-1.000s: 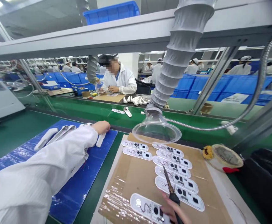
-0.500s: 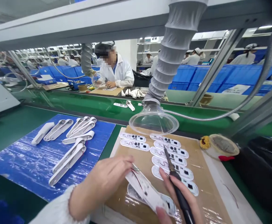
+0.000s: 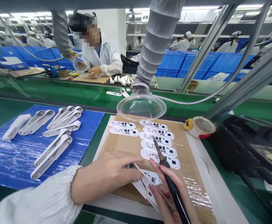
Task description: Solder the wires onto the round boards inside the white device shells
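- Steadying the white casing (image 3: 143, 191), the left hand (image 3: 108, 175) clasps its far end; the right hand (image 3: 185, 193) pinches nearer.
- The right-held soldering iron (image 3: 172, 187) should point clear of the left hand.

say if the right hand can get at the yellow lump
Probably yes: nothing tall stands between the right hand and the yellow lump, though that hand holds the soldering iron.

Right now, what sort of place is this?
Probably an electronics assembly floor: soldering iron in the right hand, white panels carrying small components, and a ribbed duct above the bench, likely for fumes.
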Motion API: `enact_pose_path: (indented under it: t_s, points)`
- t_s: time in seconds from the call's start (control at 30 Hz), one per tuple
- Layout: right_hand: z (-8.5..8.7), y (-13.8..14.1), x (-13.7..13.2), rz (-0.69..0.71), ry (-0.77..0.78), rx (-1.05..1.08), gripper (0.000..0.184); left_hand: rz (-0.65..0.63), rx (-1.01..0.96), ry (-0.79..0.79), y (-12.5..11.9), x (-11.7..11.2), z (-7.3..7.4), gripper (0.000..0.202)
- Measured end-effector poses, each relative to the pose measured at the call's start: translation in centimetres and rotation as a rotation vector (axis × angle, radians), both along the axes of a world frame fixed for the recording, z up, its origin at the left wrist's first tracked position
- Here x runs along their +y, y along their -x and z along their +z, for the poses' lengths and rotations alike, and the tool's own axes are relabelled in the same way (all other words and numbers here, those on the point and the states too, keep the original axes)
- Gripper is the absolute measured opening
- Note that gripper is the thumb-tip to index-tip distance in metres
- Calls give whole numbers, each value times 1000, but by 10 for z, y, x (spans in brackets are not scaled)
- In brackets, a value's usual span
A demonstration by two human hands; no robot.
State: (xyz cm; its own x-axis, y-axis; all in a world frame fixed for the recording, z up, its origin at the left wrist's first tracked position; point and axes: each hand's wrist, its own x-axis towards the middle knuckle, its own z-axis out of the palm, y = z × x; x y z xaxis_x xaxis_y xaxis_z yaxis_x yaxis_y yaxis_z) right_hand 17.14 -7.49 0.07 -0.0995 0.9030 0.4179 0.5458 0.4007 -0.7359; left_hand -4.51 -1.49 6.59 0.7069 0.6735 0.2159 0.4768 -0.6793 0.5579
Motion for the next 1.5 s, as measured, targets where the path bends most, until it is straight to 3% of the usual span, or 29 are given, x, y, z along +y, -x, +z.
enact_pose_path:
  t_s: [0.13, 0.2, 0.23, 0.3, 0.37, 0.43, 0.5, 0.57, 0.63, 0.7, 0.77, 0.9, 1.03, 1.13, 1.33, 1.5]
  points:
    - [2, -1, -2, 75, 29, 24, 40, -71, 101, 34, 1, 3, 10, 24]
    - [-4, -1, -5, 89, 74, 74, 43, -113, 9, -10, 4, -4, 5, 19]
    - [-9, 0, -7, 89, 81, 104, 44, -75, -92, -28, 5, -10, 0, 18]
    - [-18, 7, -11, 88, 61, 151, 47, 157, -378, -46, -1, -24, -15, 18]
    - [-25, 17, -15, 134, -7, 162, 51, 536, -693, 17, -17, -39, -33, 15]
    - [-25, 27, -17, 218, -70, 126, 55, 832, -941, 146, -37, -49, -47, 10]
    - [-20, 31, -19, 326, -54, 129, 53, 1010, -1119, 274, -50, -52, -54, 9]
    - [-14, 24, -19, 358, 56, 169, 56, 1062, -1202, 340, -48, -48, -51, 11]
    - [-12, 7, -15, 225, 122, 143, 61, 939, -1131, 310, -31, -40, -43, 11]
    - [-17, -13, -8, 39, 58, -14, 63, 689, -902, 230, -6, -31, -34, 9]
    - [-25, -30, 1, -32, 41, -117, 67, 429, -617, 150, 16, -18, -27, 12]
    - [-35, -35, 13, 53, 185, -97, 69, 17, -157, -116, 24, 15, -29, 14]
    - [-30, -22, 16, 163, 253, -34, 75, -193, 189, -486, -1, 44, -47, 20]
    - [-28, -16, 15, 198, 234, 7, 79, -213, 215, -496, -14, 47, -54, 20]
    - [-31, -6, 18, 137, 240, 76, 80, 168, 88, -258, -17, 6, -53, 24]
    - [-25, -1, 15, 149, 217, 117, 79, 257, 26, -144, -22, -10, -61, 16]
